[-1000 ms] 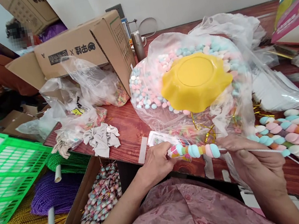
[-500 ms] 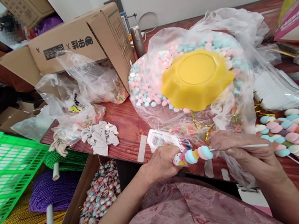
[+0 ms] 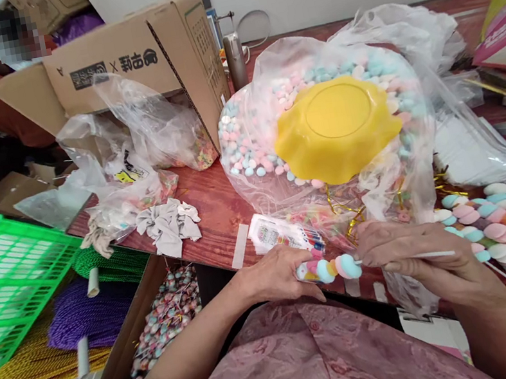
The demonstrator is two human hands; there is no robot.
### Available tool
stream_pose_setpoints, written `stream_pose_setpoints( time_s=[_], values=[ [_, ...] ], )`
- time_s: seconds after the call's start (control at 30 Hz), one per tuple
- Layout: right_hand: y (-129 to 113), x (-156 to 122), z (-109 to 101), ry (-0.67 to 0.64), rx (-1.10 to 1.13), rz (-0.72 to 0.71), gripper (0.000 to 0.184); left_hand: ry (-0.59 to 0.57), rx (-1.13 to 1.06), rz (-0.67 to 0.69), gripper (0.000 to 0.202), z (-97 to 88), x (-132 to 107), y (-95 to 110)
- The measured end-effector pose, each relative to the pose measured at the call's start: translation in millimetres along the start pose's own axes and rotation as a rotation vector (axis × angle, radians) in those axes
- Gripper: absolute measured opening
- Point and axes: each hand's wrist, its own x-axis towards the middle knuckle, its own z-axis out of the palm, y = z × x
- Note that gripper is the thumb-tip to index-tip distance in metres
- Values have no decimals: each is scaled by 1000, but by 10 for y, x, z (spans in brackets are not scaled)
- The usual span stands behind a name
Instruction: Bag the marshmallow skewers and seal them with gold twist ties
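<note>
My left hand [image 3: 275, 274] is closed round the candy end of a marshmallow skewer [image 3: 333, 268] with pink, blue and orange pieces. My right hand [image 3: 415, 252] pinches the skewer's thin white stick, which pokes out to the right. Both hands are at the near edge of the reddish table [image 3: 218, 212]. Just behind them stands a big clear bag of pastel marshmallows [image 3: 251, 150] with a yellow wavy bowl [image 3: 335, 129] upside down on top. Several finished skewers [image 3: 504, 223] lie in a pile to the right of my right hand.
A cardboard box [image 3: 133, 67] and clear plastic bags [image 3: 146, 136] sit at the back left. A small printed packet [image 3: 275, 234] lies near my left hand. Below left are a green basket [image 3: 8, 272], coloured cord spools [image 3: 84, 314] and a carton of wrapped sweets [image 3: 168, 319]. Other people stand at far left.
The candy pieces have slid left along the stick toward my left hand and bunched tighter. Both hands dropped a little lower toward my body.
</note>
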Motion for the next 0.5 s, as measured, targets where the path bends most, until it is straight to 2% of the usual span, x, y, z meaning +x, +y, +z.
stream_pose_setpoints(
  time_s=[0.17,0.27,0.4,0.5],
  values=[
    [41,13,104,47,25,11,32,13,-41,-23,42,27,34,34],
    [133,-74,203,190,9,87,28,64,-76,-35,43,57,44,24],
    [207,-228,339,427,-74,242,21,243,-43,-144,35,91,32,8],
    [173,-285,409,504,-102,265,18,346,13,-206,35,99,17,12]
  ],
)
